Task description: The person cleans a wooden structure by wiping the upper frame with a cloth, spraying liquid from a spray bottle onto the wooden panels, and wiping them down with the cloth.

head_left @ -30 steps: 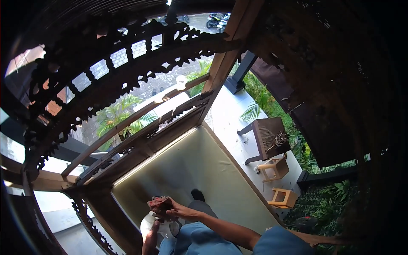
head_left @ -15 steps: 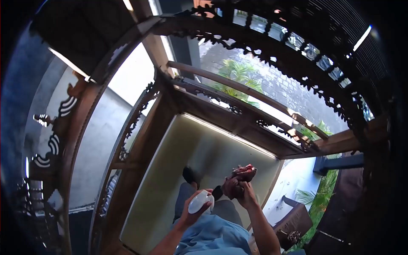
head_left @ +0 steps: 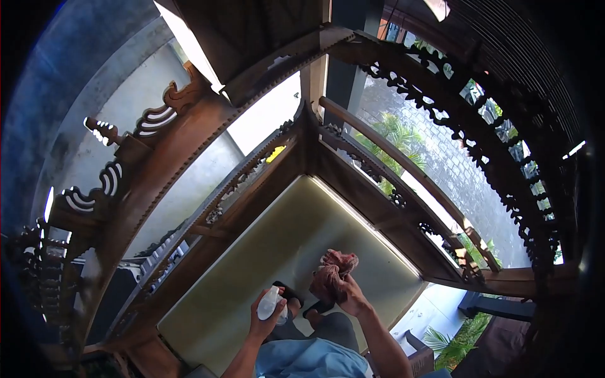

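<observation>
My left hand (head_left: 261,322) is wrapped around a small whitish, translucent bottle (head_left: 270,303), held in front of my body. It looks like a spray bottle, but its top is not clear. Gripped in my right hand (head_left: 354,300) is a bunched reddish-brown cloth (head_left: 330,276), its folds sticking up beyond my fingers. The bottle and the cloth are apart. Both are above the pale, smooth floor panel (head_left: 246,252) on which my feet, in dark slippers, stand.
Dark wooden walls with low carved rails (head_left: 378,208) enclose the panel. A wooden bar (head_left: 403,164) runs above the right rail. Carved arches (head_left: 441,113) curve overhead, and an ornate wooden piece (head_left: 157,151) stands left. Plants (head_left: 394,138) and a paved area lie outside.
My view has turned, so the frame and walls appear rotated and shifted right. My left hand with the bottle has moved left; the cloth in my right hand appears slightly further left.
</observation>
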`<control>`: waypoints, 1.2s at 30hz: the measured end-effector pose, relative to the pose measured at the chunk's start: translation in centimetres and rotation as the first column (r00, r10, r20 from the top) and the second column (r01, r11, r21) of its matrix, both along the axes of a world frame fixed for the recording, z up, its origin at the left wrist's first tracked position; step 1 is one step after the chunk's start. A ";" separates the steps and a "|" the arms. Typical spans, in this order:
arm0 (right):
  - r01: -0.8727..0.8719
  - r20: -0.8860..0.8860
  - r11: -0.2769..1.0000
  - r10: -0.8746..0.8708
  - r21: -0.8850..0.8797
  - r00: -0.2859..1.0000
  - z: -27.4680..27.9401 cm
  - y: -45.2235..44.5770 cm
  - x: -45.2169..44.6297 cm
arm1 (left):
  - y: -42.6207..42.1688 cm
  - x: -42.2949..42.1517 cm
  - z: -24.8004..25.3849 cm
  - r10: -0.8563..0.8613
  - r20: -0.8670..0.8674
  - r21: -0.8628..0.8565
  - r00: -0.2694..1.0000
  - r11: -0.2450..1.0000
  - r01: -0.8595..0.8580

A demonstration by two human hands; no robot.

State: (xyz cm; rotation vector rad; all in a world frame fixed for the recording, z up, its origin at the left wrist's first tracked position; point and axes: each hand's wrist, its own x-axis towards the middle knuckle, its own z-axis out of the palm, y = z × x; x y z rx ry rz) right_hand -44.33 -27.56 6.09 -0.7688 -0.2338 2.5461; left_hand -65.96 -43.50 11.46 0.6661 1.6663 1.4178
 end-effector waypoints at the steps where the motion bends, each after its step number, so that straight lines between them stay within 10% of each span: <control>1: -0.015 0.065 0.990 0.006 0.140 0.998 0.3 0.4 -1.2 | 0.3 -0.6 -0.5 0.002 -0.003 -0.009 1.000 1.000 -0.002; 9: -0.281 0.345 0.910 0.169 0.305 0.923 -9.8 5.8 -7.9 | 5.4 -6.6 -6.4 -0.104 0.026 -0.075 0.994 0.992 0.105; 15: -0.289 0.576 0.748 -0.149 0.597 0.804 -18.7 13.5 -14.0 | 12.4 -9.6 -16.0 0.015 0.076 -0.025 0.997 1.000 -0.013; 19: -0.187 0.409 0.856 -0.031 0.482 0.912 -30.6 19.8 -16.6 | 17.9 -12.2 -26.8 0.090 -0.257 0.052 0.962 0.995 -0.079; 21: -0.128 0.430 0.895 -0.076 0.427 0.899 -37.1 22.2 -18.6 | 21.6 -13.1 -33.2 0.217 -0.138 0.096 0.966 0.974 -0.205; 26: 0.053 0.167 0.704 -0.241 0.708 0.956 -58.0 27.7 -25.1 | 30.1 -15.7 -49.8 0.286 -0.308 0.293 0.907 0.936 -0.196; 36: 0.197 -0.069 0.928 -0.185 0.315 0.980 -69.3 22.3 -29.1 | 34.4 -15.1 -53.2 0.465 -0.385 0.505 0.797 0.829 -0.240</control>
